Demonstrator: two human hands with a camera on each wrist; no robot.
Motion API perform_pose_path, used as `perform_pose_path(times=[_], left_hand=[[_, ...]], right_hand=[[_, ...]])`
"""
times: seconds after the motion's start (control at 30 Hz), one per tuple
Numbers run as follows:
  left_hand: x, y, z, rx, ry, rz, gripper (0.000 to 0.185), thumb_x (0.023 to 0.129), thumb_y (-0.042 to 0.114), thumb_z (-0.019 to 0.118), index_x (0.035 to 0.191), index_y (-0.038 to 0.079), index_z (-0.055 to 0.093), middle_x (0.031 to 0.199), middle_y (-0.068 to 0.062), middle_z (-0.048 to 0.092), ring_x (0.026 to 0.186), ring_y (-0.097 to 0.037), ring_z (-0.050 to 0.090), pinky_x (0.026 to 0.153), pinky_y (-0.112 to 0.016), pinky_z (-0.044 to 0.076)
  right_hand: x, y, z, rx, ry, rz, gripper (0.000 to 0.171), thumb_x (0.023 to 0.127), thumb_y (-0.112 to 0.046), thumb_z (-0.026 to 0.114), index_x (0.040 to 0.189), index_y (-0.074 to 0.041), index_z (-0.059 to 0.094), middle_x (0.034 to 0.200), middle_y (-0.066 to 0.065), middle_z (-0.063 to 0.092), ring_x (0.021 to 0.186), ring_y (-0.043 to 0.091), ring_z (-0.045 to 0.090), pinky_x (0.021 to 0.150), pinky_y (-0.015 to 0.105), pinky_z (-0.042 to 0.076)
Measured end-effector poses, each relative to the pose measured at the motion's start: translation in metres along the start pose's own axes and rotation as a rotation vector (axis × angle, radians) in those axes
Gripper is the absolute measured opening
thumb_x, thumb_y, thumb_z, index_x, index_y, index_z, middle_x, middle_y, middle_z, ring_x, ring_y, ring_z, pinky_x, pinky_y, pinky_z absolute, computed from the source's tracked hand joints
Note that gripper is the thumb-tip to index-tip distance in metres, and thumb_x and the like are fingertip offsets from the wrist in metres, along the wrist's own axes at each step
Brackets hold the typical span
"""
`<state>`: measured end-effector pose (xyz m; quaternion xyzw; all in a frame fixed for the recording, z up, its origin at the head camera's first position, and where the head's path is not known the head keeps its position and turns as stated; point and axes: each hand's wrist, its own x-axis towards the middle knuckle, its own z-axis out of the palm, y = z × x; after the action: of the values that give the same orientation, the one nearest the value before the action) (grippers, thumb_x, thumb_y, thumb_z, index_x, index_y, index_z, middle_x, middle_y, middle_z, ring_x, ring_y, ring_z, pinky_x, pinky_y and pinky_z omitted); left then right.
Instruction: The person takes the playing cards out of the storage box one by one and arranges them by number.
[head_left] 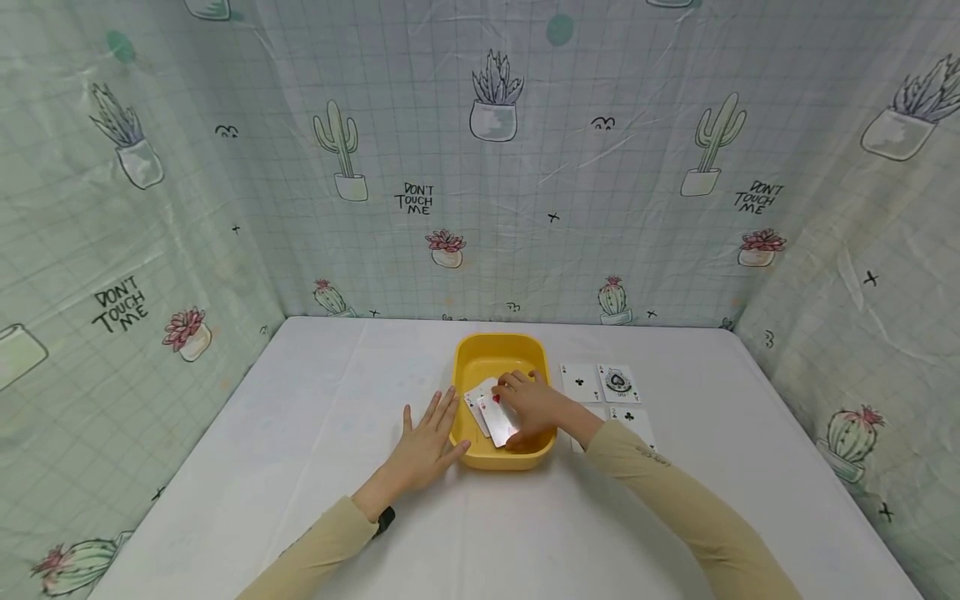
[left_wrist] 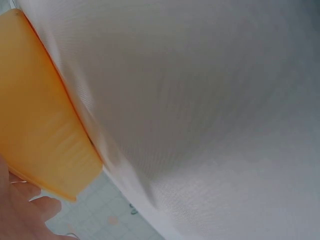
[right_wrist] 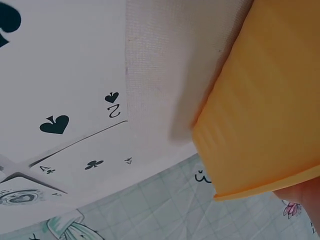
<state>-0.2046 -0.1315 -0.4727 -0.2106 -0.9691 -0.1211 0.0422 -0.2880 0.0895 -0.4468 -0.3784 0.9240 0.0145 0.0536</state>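
While the left side of the yellow tray (head_left: 483, 365) is touched by the spread left hand (head_left: 422, 450), a heart card (head_left: 495, 421) inside the tray is pinched by the right hand (head_left: 536, 406); probably light, thin and slippery, it is best held by its edges.

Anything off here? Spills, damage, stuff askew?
Only the tray cards look askew: they overlap at an angle in the tray, while the table cards form a rough two-by-two grid. The right hand partly hides the tray cards. No spill or damage visible.
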Motion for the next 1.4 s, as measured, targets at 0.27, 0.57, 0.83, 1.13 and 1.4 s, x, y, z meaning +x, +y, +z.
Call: perform_pose_path(times=[0.27,0.57,0.83,1.13,1.4], left_hand=[[0.000,-0.001,0.000,0.001,0.010,0.013,0.074,0.090,0.052,0.036,0.144,0.008,0.011,0.152,-0.003,0.004,0.139,-0.027,0.010,0.098,-0.068,0.009],[0.000,0.000,0.000,0.000,0.011,0.018,0.073,0.091,0.051,0.036,0.144,0.007,0.013,0.152,-0.004,0.005,0.139,-0.028,0.011,0.098,-0.069,0.009],[0.000,0.000,-0.001,0.005,0.009,0.016,0.074,0.091,0.052,0.035,0.144,0.007,0.011,0.152,-0.003,0.004,0.139,-0.028,0.012,0.099,-0.068,0.009],[-0.001,0.000,-0.002,-0.003,0.000,0.002,0.073,0.090,0.050,0.038,0.144,0.008,0.010,0.152,-0.002,0.004,0.140,-0.026,0.009,0.100,-0.067,0.007],[-0.001,0.000,-0.001,0.002,0.002,0.006,0.074,0.090,0.051,0.037,0.144,0.008,0.009,0.152,-0.003,0.004,0.140,-0.026,0.009,0.099,-0.068,0.008]], right_hand=[[-0.005,0.003,-0.013,-0.036,0.038,-0.016,0.088,0.061,-0.062,0.068,0.132,-0.016,0.040,0.130,0.003,0.042,0.121,0.022,0.036,0.099,0.056,0.029],[-0.018,0.008,-0.025,-0.014,0.099,-0.001,0.084,0.063,-0.058,0.070,0.131,-0.018,0.042,0.127,0.002,0.043,0.120,0.023,0.036,0.098,0.054,0.027],[-0.033,0.019,-0.030,0.032,0.146,0.014,0.082,0.064,-0.055,0.070,0.130,-0.015,0.043,0.127,0.006,0.043,0.118,0.024,0.035,0.097,0.053,0.027],[-0.054,0.034,-0.033,0.026,0.156,0.053,0.088,0.063,-0.059,0.068,0.133,-0.013,0.041,0.131,0.007,0.040,0.119,0.024,0.034,0.098,0.052,0.027],[-0.072,0.040,-0.031,0.002,0.193,0.058,0.088,0.062,-0.061,0.068,0.131,-0.013,0.042,0.127,0.006,0.043,0.116,0.024,0.035,0.095,0.053,0.029]])
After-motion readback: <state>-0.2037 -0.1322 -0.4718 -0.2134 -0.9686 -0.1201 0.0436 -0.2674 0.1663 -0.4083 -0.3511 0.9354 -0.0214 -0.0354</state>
